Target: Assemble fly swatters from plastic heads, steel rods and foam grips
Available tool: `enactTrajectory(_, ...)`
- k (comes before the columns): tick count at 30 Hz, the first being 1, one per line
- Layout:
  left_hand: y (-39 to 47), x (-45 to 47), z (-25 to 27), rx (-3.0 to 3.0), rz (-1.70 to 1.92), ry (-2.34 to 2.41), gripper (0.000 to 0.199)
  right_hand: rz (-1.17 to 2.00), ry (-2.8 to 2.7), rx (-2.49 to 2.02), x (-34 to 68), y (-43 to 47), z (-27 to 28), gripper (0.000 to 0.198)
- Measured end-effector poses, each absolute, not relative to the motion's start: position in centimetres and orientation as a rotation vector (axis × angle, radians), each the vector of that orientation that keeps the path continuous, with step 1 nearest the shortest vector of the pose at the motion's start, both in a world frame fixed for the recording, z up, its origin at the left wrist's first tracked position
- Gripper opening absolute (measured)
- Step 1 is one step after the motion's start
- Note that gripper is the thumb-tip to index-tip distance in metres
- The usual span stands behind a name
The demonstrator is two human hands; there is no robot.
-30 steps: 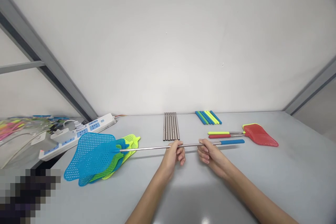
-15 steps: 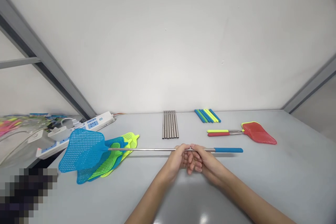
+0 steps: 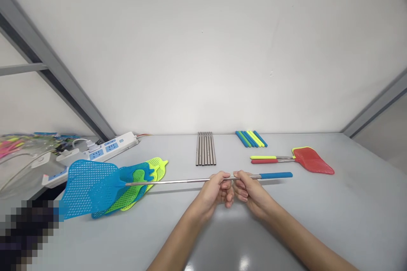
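A fly swatter with a blue mesh head, a thin metal telescopic rod and a blue grip lies crosswise in front of me, held above the table. My left hand is closed around the rod near its middle, thumb on top. Just to the right, my right hand pinches the same rod, closer to the blue grip. A small gap separates the two hands. Under the blue head, loose swatter heads in green, blue and yellow overlap on the table.
Several metal tubes lie side by side near the wall, with coloured grips to their right. Two swatters, a red one and a yellow one beneath, lie at right. A power strip with plugs occupies the left.
My hands have moved slightly apart along the rod. The blue head has shifted left and the rod now slopes down a little toward it.
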State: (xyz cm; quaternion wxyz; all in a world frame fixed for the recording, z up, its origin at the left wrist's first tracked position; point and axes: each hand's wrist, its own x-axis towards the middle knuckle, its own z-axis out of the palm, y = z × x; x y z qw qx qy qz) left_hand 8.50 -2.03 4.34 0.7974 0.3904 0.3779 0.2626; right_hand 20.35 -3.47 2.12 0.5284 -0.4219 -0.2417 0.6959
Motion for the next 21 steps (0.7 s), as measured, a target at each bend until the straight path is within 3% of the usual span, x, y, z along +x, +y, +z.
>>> enactTrajectory(21, -1.69, 8.25, 4.18, 0.881, 0.581, 0.804, 0.033, 1.718, -0.589, -1.073, 20.48, -3.50, 3.12, 0.034)
